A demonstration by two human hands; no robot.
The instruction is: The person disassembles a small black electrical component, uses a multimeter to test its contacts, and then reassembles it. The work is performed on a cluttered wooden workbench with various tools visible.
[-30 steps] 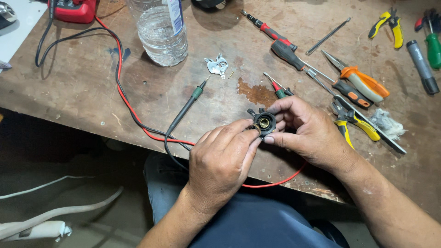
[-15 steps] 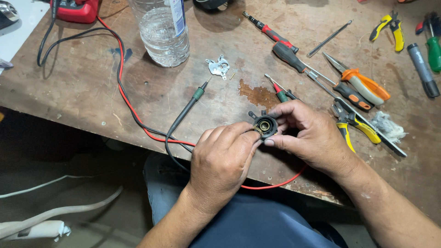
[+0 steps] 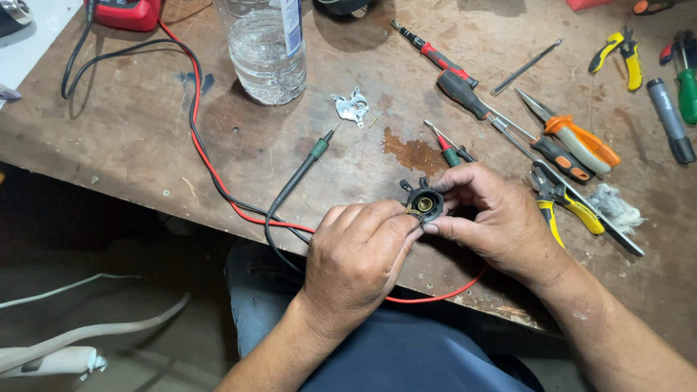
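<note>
Head view, looking down on a worn brown wooden tabletop (image 3: 131, 145). Nearest the viewer, the left hand (image 3: 356, 254) and the right hand (image 3: 501, 221) meet over the tabletop's near edge around a small black round plastic part with a brass centre (image 3: 423, 202). The right hand's fingers are curled narrow around the part's right side and hold it from that side; the left hand's fingers (image 3: 403, 221) are pinched close at the part's lower left rim, touching it, possibly on a thin brass strip there, though this is too small to tell. The part sits between the two sets of fingertips, its open face turned up toward the camera, so its axis runs roughly toward the viewer; both hands are equally near.

Just beyond the hands lie a green-collared black test probe (image 3: 308, 163) to the left and a red-and-green probe tip (image 3: 450, 149) near the right hand, their red and black leads (image 3: 210, 170) curving back to a red meter (image 3: 123, 13) at the far edge. Yellow-handled pliers (image 3: 563, 207) lie beside the right hand. Farther off sit a small bright metal stamped plate (image 3: 352, 107), a clear plastic water bottle (image 3: 265, 51), a red-and-black screwdriver (image 3: 435, 54) and orange-handled pliers (image 3: 581, 141).
</note>
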